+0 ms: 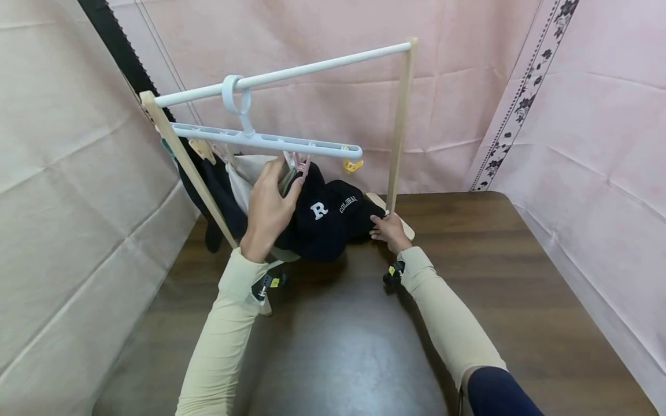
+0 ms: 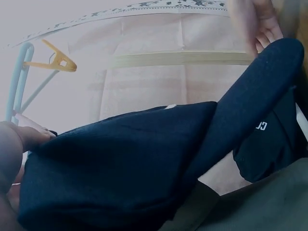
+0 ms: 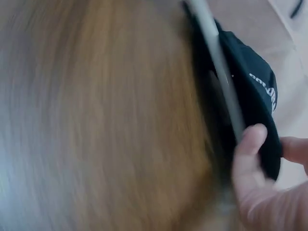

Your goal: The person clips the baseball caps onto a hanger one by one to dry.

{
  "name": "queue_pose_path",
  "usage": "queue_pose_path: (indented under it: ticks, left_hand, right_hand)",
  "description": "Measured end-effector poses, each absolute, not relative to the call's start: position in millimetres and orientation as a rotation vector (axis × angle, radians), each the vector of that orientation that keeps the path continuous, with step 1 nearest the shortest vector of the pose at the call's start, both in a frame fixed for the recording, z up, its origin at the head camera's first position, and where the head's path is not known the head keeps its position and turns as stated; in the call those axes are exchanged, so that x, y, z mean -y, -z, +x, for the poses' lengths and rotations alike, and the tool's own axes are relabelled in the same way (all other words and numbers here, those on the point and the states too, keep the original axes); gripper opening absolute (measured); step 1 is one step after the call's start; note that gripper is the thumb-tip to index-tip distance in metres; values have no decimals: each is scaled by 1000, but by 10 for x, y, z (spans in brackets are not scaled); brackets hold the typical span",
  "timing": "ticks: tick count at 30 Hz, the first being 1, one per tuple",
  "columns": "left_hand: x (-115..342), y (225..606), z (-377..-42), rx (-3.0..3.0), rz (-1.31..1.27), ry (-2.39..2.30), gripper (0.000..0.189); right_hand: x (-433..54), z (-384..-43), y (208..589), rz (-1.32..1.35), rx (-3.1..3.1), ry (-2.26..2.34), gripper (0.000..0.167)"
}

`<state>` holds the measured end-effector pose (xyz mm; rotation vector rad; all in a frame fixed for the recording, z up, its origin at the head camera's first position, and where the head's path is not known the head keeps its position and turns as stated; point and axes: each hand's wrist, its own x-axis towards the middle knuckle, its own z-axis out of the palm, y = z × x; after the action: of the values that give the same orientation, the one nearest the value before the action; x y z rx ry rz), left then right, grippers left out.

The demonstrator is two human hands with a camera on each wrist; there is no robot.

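Observation:
A navy cap with a white R hangs below the light-blue hanger, at a pink clothespin. My left hand pinches this cap's upper edge just beneath the clothespin; in the left wrist view the cap hides most of the grip. To the right is a black cap with white lettering. My right hand holds its brim between thumb and fingers, beside the rack's right post; the right wrist view shows the thumb on the brim.
The hanger hooks over a white bar between wooden posts. A yellow clothespin dangles at the hanger's right end. Dark and pale cloth items hang at left. Under everything lies a brown wooden table, with pink cloth walls around.

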<state>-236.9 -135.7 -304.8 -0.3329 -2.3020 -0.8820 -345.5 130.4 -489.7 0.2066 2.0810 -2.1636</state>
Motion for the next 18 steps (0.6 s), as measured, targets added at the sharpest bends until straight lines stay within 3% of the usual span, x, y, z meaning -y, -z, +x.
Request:
queue_pose_path:
  ticks: [2, 5, 12, 18]
  left_hand:
    - [1371, 3031, -2352, 2307, -334, 879, 55]
    - [1378, 3046, -2352, 2309, -347, 884, 55]
    - [1412, 3079, -2381, 2292, -358, 882, 55]
    - [1411, 3088, -2375, 2306, -356, 889, 57]
  right_hand:
    - [-1293, -3481, 4911, 260, -1909, 2270, 22]
    - [-1298, -3448, 4917, 287, -1840, 2314, 19]
    - [-1337, -3283, 4784, 240, -1851, 2319, 32]
    - [-1468, -3057, 4693, 292, -1842, 2301, 32]
